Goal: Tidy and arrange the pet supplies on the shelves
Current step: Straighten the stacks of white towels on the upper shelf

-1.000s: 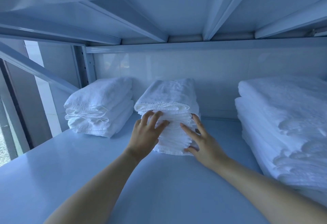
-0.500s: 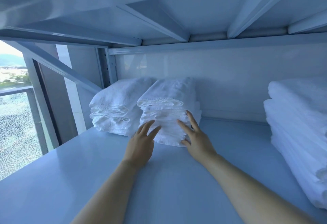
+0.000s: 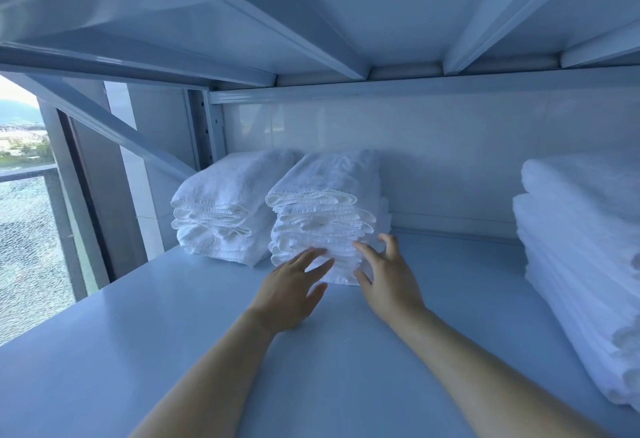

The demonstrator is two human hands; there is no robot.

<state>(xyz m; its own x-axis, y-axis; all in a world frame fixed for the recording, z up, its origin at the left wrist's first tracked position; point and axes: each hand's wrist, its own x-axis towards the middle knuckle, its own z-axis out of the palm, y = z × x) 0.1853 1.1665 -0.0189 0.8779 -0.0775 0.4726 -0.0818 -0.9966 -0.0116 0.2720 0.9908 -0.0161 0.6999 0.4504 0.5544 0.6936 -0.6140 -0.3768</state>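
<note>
A stack of folded white towels (image 3: 325, 209) stands at the back middle of the pale blue shelf (image 3: 173, 351), pressed up against a second folded stack (image 3: 221, 209) on its left. My left hand (image 3: 291, 292) lies flat with straight fingers, its fingertips at the bottom front of the middle stack. My right hand (image 3: 384, 275) has its fingers spread and slightly bent at the stack's lower right front corner, holding nothing.
A taller pile of white towels (image 3: 581, 264) fills the right side of the shelf. The shelf above (image 3: 346, 22) hangs low overhead with metal braces. A diagonal frame bar (image 3: 114, 129) and a window (image 3: 24, 230) lie to the left.
The middle stack has slid left until it touches the left stack. Both hands have dropped lower on its front, and my fingers have loosened off the towels.
</note>
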